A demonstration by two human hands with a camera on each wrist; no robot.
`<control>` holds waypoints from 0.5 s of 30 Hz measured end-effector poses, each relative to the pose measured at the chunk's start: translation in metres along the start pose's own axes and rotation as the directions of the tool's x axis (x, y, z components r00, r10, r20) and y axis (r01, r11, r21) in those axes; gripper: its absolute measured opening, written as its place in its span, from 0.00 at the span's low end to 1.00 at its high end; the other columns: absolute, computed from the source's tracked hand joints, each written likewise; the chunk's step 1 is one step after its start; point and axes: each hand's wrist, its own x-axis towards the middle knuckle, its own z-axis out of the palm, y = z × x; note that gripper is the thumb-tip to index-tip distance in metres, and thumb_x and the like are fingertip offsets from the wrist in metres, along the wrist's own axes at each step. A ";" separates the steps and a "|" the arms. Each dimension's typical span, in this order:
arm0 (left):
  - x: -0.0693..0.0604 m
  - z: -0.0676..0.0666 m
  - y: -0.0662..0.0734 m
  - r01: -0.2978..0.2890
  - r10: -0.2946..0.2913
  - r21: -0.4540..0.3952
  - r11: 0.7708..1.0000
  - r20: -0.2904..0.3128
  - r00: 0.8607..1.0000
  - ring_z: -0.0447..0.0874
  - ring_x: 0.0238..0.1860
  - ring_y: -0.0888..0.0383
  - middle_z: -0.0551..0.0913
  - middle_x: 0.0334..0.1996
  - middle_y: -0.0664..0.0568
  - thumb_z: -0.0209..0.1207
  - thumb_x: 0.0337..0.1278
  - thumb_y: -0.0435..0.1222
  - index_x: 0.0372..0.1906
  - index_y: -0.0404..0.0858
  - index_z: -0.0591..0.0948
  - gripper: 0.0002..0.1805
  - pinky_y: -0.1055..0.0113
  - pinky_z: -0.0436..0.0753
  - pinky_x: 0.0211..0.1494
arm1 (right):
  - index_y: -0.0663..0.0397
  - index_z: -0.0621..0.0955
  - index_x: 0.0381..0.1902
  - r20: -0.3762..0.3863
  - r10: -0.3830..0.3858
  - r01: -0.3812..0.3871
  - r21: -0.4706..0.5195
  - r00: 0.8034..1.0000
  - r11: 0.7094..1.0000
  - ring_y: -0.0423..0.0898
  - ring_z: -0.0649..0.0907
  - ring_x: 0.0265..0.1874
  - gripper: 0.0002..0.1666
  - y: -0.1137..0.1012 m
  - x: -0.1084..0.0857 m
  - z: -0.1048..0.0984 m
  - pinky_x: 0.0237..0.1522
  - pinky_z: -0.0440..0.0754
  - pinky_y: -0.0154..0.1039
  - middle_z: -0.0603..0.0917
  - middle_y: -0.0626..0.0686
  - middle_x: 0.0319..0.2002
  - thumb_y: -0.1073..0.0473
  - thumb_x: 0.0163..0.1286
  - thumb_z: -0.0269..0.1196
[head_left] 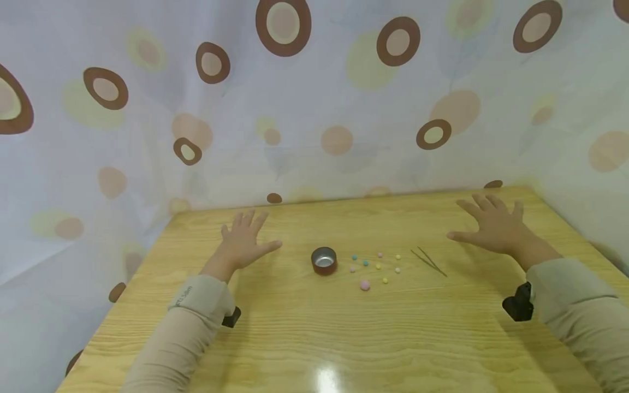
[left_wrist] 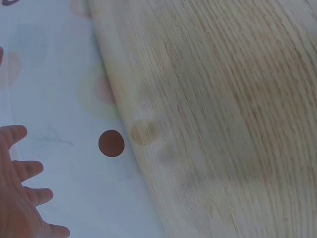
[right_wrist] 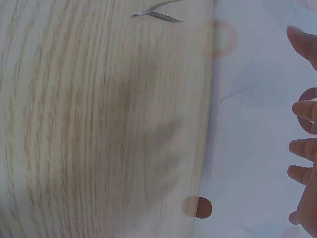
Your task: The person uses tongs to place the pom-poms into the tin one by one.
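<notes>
Fingers spread, my left hand (head_left: pixel 242 244) hovers over the left part of the table and holds nothing. On the other side my right hand (head_left: pixel 497 226) is likewise raised with its fingers apart, nearest to a pair of metal tweezers (head_left: pixel 430 262). A small round metal bowl (head_left: pixel 324 261), dark reddish outside, stands between the hands. Several small coloured balls lie to its right, among them a larger pink ball (head_left: pixel 365 285), a blue ball (head_left: pixel 366 263) and a yellow ball (head_left: pixel 385 280). The right wrist view also catches the tweezers (right_wrist: pixel 157 13) at its top.
The wooden table (head_left: pixel 314 327) ends at a pale curtain (head_left: pixel 314 109) with brown and yellow ovals, which hangs behind it and at both sides. A black wrist camera (head_left: pixel 518 303) sits under the right cuff, another wrist camera (head_left: pixel 231 317) under the left.
</notes>
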 end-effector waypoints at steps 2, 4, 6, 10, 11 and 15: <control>0.000 0.001 0.002 -0.010 0.010 0.003 1.000 0.000 1.000 0.34 0.62 0.38 0.43 0.65 0.39 0.41 0.45 0.67 0.66 0.43 0.49 0.47 0.32 0.40 0.50 | 0.57 0.55 0.63 0.001 -0.003 0.003 0.000 1.000 1.000 0.69 0.46 0.57 0.50 -0.001 0.000 0.002 0.41 0.27 0.71 0.49 0.70 0.61 0.31 0.53 0.53; 0.000 0.003 0.003 -0.019 0.019 0.004 1.000 -0.003 1.000 0.35 0.62 0.38 0.44 0.65 0.40 0.41 0.45 0.67 0.66 0.43 0.49 0.47 0.33 0.41 0.51 | 0.57 0.54 0.63 0.003 -0.013 0.013 -0.007 1.000 1.000 0.69 0.46 0.57 0.50 -0.002 -0.001 0.004 0.41 0.27 0.72 0.49 0.70 0.61 0.31 0.53 0.53; 0.000 0.004 0.005 -0.028 0.028 0.005 1.000 -0.005 1.000 0.35 0.62 0.38 0.44 0.65 0.40 0.41 0.45 0.67 0.66 0.44 0.48 0.47 0.33 0.41 0.51 | 0.57 0.54 0.63 0.002 -0.021 0.021 -0.015 1.000 1.000 0.69 0.47 0.57 0.50 -0.003 -0.001 0.006 0.42 0.28 0.72 0.50 0.70 0.60 0.31 0.53 0.52; 0.000 0.008 0.009 -0.041 0.041 -0.002 0.999 0.002 0.999 0.35 0.63 0.39 0.43 0.65 0.40 0.41 0.44 0.67 0.66 0.44 0.48 0.47 0.34 0.41 0.51 | 0.57 0.54 0.63 0.006 -0.034 0.034 -0.018 0.999 0.999 0.69 0.48 0.57 0.50 -0.008 -0.001 0.010 0.42 0.29 0.72 0.51 0.70 0.60 0.31 0.53 0.52; 0.000 0.009 0.010 -0.044 0.044 -0.003 0.999 0.004 0.999 0.35 0.63 0.39 0.43 0.65 0.40 0.41 0.44 0.68 0.66 0.44 0.49 0.48 0.34 0.41 0.52 | 0.57 0.55 0.63 0.008 -0.036 0.036 -0.012 0.999 0.999 0.69 0.48 0.57 0.50 -0.009 -0.001 0.011 0.42 0.29 0.72 0.51 0.70 0.60 0.31 0.53 0.52; -0.001 0.012 0.013 -0.053 0.053 -0.016 0.998 0.002 0.999 0.36 0.63 0.39 0.45 0.65 0.40 0.42 0.44 0.68 0.66 0.44 0.50 0.47 0.33 0.42 0.51 | 0.57 0.54 0.64 0.024 -0.045 0.044 0.007 0.999 0.999 0.69 0.47 0.57 0.50 -0.014 0.000 0.015 0.42 0.30 0.72 0.51 0.70 0.60 0.31 0.53 0.52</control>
